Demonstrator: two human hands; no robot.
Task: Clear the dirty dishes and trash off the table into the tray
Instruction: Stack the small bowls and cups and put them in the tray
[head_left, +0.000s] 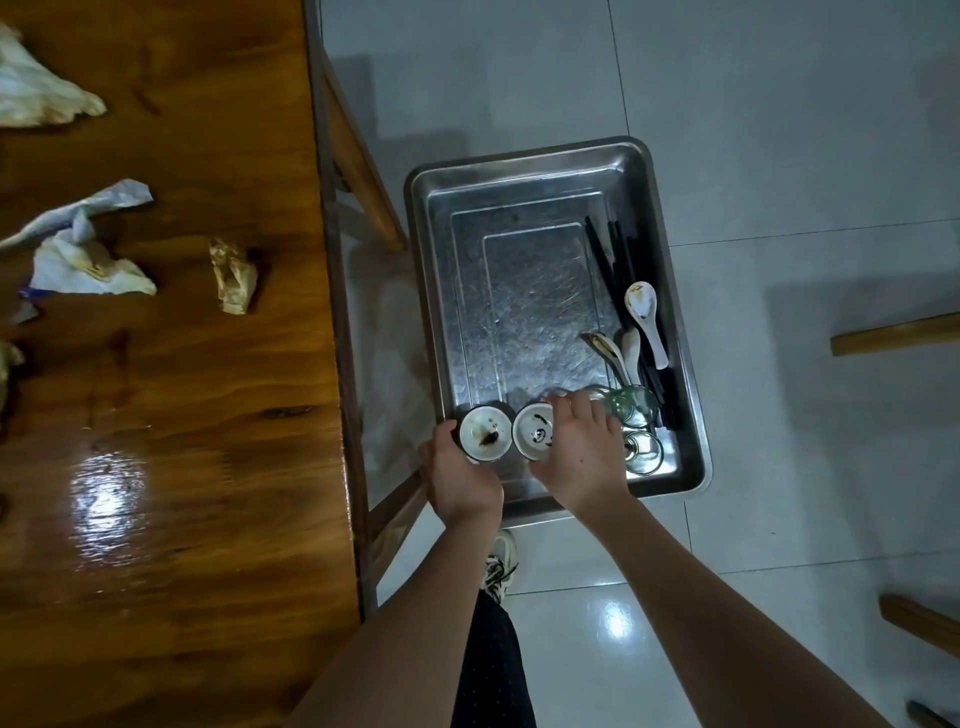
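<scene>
Tray (422, 291) centre and far half lay bare, open from above. Right wall was crowded: black chopsticks (613, 260), white spoons (645, 317), two glasses (635, 406) in the near right corner. Near edge was blocked by the left hand (460, 478) gripping the left bowl (483, 434) and the right hand (582, 457) holding the right bowl (534, 434). Table (182, 415) had crumpled napkins (88, 260) on its far part. A wooden chair frame (363, 171) stood between table and tray.

tray (524, 171): scratched shiny metal | table (208, 415): glossy varnished wood | floor (779, 130): smooth glossy tile | napkins (83, 265): crumpled paper
</scene>
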